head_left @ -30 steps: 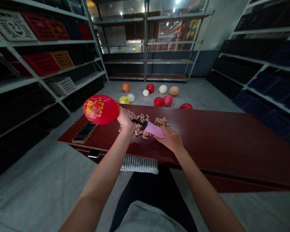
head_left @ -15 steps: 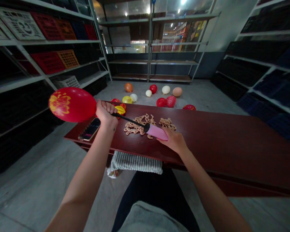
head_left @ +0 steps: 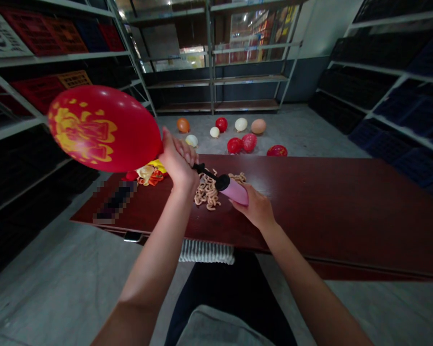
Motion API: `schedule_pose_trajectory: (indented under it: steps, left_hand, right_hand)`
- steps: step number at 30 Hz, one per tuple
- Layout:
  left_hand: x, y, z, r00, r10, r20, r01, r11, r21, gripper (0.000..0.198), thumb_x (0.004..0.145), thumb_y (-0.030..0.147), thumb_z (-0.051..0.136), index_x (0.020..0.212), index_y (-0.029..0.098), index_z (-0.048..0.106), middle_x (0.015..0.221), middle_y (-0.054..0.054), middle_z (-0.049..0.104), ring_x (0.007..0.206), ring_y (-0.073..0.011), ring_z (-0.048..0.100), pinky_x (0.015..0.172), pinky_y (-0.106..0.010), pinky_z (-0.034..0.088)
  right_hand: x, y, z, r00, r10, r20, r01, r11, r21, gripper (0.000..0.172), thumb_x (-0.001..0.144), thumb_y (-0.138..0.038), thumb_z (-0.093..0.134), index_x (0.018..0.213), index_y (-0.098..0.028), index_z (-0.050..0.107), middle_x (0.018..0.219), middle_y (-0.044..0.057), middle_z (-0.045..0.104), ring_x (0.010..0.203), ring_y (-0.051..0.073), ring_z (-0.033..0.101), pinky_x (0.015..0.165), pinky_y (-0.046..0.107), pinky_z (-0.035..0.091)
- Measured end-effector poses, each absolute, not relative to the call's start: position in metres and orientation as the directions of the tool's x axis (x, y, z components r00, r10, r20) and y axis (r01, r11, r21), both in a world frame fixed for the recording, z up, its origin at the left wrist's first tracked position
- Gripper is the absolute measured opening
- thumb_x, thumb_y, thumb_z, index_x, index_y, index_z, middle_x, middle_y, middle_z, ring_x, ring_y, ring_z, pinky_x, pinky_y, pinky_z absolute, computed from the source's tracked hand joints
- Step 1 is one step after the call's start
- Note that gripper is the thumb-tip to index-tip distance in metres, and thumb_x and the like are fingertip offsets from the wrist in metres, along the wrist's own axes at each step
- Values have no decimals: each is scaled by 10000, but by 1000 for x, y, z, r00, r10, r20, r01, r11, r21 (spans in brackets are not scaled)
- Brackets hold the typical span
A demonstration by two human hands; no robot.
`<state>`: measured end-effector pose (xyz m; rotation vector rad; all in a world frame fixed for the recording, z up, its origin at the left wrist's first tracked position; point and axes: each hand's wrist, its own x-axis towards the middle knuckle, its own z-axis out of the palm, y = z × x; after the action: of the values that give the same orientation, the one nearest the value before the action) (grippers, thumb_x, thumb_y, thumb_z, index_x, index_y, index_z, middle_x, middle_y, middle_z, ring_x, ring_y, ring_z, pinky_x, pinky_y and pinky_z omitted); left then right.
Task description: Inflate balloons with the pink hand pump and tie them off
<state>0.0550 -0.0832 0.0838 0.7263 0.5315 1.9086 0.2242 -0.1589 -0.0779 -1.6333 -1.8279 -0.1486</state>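
Observation:
A swollen red balloon [head_left: 104, 129] with yellow printing reaches out to the left from my left hand [head_left: 180, 161]. The fingers of that hand are closed around its neck at the black nozzle end of a hand pump, and they hide the joint between the two. My right hand [head_left: 257, 207] is wrapped round the pink barrel of the balloon pump [head_left: 237, 192]. A short length of black rod shows between the hands. Beneath the pump, beige curly pieces [head_left: 206, 191] lie heaped on the dark red table [head_left: 328, 206].
Limp coloured balloons [head_left: 149, 175] and a blurred-out dark phone [head_left: 116, 201] lie on the table's left part. Several inflated balloons [head_left: 248, 142] rest on the floor beyond. Metal shelves [head_left: 211, 86] stand behind, with crates [head_left: 63, 36] at the left. A grey striped cloth [head_left: 206, 252] hangs at the front edge.
The red balloon has grown larger. My hands have come closer together, and less of the pump's black rod shows. The view has shifted slightly.

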Motion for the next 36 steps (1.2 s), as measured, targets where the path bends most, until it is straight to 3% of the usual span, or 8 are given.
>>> schedule_pose_trajectory:
  steps: [8, 12, 18, 26, 36]
  left_hand:
    - [99, -84, 28, -257, 951, 173, -707, -307, 637, 557, 982, 432, 540, 531, 205, 304, 384, 69, 254, 286, -76, 248, 317, -236, 205]
    - [78, -79, 16, -286, 957, 44, -746, -251, 617, 537, 965, 403, 563, 554, 202, 282, 403, 79, 251, 307, -65, 248, 343, -227, 215]
    - [29, -71, 3, -312, 944, -113, -794, -193, 576, 453, 979, 198, 422, 562, 194, 246, 423, 73, 219, 322, -66, 227, 363, -224, 196]
    - [-27, -66, 11, -378, 918, -120, -777, -244, 580, 371, 914, 95, 396, 582, 188, 256, 443, 76, 235, 331, -54, 231, 387, -213, 198]
    - [-67, -58, 59, -456, 882, -117, -745, -307, 592, 496, 1043, 262, 355, 570, 183, 230, 434, 71, 215, 331, -58, 217, 381, -207, 232]
  right_hand:
    - [225, -158, -79, 74, 831, 551, 933, 138, -332, 515, 819, -533, 659, 1196, -184, 616, 1044, 96, 755, 840, 262, 725, 669, 328, 511]
    - [221, -159, -76, -8, 825, 566, 945, 192, -266, 520, 817, -500, 678, 1245, -214, 603, 1119, 79, 744, 894, 247, 717, 707, 316, 511]
    - [211, -161, -79, -138, 832, 537, 960, 245, -133, 481, 838, -543, 663, 1186, -212, 632, 1104, 94, 741, 876, 236, 707, 706, 308, 493]
    - [214, -159, -85, -237, 837, 494, 943, 321, -91, 491, 849, -533, 660, 1216, -212, 604, 1148, 106, 721, 935, 242, 696, 767, 318, 496]
    - [212, -161, -81, -240, 842, 483, 922, 353, -158, 526, 851, -506, 670, 1272, -208, 566, 1138, 96, 727, 957, 239, 708, 799, 325, 519]
